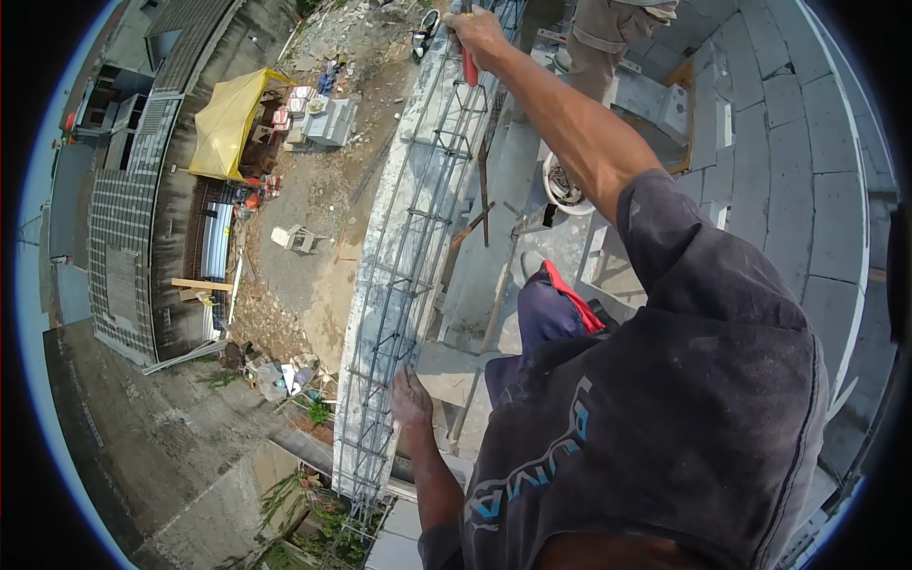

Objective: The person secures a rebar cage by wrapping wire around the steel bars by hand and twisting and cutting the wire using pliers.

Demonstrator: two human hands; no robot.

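Rebar cage (410,228), grey, ladder-like, possibly wire-tied, left hand (411,399) at edge

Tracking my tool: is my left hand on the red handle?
No, the right hand holds the red handle; the left hand is at the rebar cage.

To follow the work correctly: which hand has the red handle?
The right hand, at the picture's top, grips the red handle; the left hand, lower down, is at the steel cage.

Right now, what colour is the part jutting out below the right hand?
Red part, just below the right hand; best seen in the head view.
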